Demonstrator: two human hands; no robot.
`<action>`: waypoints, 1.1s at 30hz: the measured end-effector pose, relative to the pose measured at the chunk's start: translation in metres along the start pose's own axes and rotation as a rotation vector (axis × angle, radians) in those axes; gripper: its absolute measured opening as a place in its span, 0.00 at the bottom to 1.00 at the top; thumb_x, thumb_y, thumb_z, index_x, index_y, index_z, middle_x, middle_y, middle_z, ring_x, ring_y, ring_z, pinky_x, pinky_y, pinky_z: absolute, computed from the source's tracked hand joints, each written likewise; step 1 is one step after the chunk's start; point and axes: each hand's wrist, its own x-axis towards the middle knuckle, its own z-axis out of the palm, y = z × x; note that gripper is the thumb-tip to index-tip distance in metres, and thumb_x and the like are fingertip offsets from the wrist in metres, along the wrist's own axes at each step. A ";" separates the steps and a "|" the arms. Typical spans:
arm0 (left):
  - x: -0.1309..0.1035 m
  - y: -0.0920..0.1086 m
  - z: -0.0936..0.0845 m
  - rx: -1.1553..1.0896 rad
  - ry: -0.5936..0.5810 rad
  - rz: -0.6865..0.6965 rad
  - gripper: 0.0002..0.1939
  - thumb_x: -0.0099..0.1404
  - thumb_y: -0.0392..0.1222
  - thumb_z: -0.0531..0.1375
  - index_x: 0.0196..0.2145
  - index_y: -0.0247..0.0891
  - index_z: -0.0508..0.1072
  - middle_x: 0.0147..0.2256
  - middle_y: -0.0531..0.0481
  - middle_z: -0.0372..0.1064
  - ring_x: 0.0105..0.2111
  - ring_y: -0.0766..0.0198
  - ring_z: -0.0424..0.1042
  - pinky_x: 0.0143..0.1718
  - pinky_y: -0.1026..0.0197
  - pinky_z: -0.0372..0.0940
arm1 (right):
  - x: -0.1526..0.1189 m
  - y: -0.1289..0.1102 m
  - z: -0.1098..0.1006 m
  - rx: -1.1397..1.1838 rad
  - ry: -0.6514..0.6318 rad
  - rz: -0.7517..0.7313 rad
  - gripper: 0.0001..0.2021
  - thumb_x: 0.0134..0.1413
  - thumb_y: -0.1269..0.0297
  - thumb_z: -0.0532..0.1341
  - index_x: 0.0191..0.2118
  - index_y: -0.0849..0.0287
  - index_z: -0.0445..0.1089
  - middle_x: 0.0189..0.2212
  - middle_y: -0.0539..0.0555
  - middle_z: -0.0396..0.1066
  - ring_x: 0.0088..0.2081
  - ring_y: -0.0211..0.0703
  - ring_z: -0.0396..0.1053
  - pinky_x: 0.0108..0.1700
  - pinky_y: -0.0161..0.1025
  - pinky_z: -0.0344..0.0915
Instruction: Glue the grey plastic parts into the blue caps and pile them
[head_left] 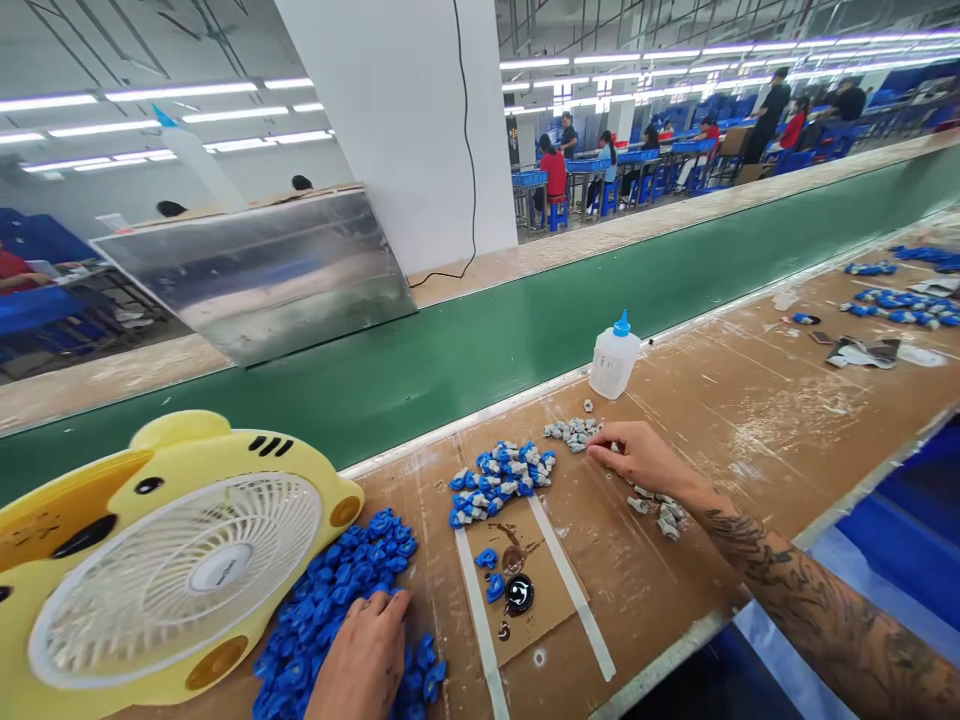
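My left hand [364,650] lies over a heap of small blue plastic parts [322,610]. Its fingers curl down among them, and the fingertips are hidden. My right hand [637,455] reaches to a small pile of grey parts [571,432], with thumb and forefinger drawn together at its edge; whatever they pinch is too small to make out. More grey parts [667,515] lie under the right wrist. Between the hands sits a cluster of joined blue-and-grey pieces [502,475]. Nearer me, a cardboard sheet [551,620] carries a glossy dark puddle [519,594] and two loose blue parts [491,575].
A yellow animal-shaped fan [225,560] stands at left. Behind the parts is a white bottle with blue nozzle [615,360]. A green conveyor belt [480,340] runs along the far edge. More blue pieces [900,305] lie far right. Several people sit at distant benches.
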 end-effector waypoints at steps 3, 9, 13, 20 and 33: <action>0.003 -0.010 0.004 -0.039 0.022 0.076 0.20 0.66 0.32 0.50 0.37 0.44 0.81 0.32 0.45 0.79 0.34 0.53 0.77 0.38 0.56 0.72 | -0.026 0.009 -0.014 -0.109 -0.106 -0.003 0.08 0.59 0.70 0.62 0.35 0.58 0.80 0.31 0.53 0.80 0.33 0.43 0.76 0.36 0.34 0.66; 0.010 0.004 0.007 -0.286 0.242 0.058 0.15 0.64 0.38 0.53 0.35 0.46 0.81 0.38 0.46 0.80 0.35 0.55 0.81 0.36 0.60 0.75 | -0.051 0.008 0.006 -0.271 -0.231 -0.015 0.05 0.53 0.74 0.64 0.30 0.60 0.77 0.32 0.61 0.78 0.37 0.51 0.77 0.38 0.38 0.67; 0.013 0.027 0.000 -0.455 0.189 -0.074 0.15 0.59 0.36 0.54 0.34 0.45 0.81 0.40 0.44 0.81 0.36 0.55 0.81 0.38 0.57 0.75 | -0.053 0.007 0.027 -0.228 -0.284 -0.105 0.11 0.54 0.80 0.58 0.29 0.60 0.76 0.32 0.61 0.77 0.35 0.50 0.76 0.38 0.39 0.68; 0.017 0.041 -0.015 -0.539 0.160 -0.136 0.13 0.57 0.38 0.56 0.32 0.44 0.81 0.34 0.45 0.81 0.34 0.53 0.79 0.39 0.52 0.75 | -0.060 -0.010 0.047 0.195 -0.245 -0.239 0.11 0.60 0.73 0.59 0.41 0.56 0.78 0.37 0.56 0.75 0.39 0.47 0.76 0.44 0.39 0.69; 0.009 0.096 -0.009 -1.207 0.292 -0.526 0.12 0.44 0.48 0.73 0.27 0.41 0.85 0.34 0.42 0.83 0.38 0.48 0.81 0.41 0.53 0.76 | -0.073 -0.044 0.078 0.516 -0.120 -0.225 0.15 0.67 0.56 0.59 0.33 0.59 0.77 0.29 0.53 0.73 0.30 0.39 0.69 0.35 0.35 0.67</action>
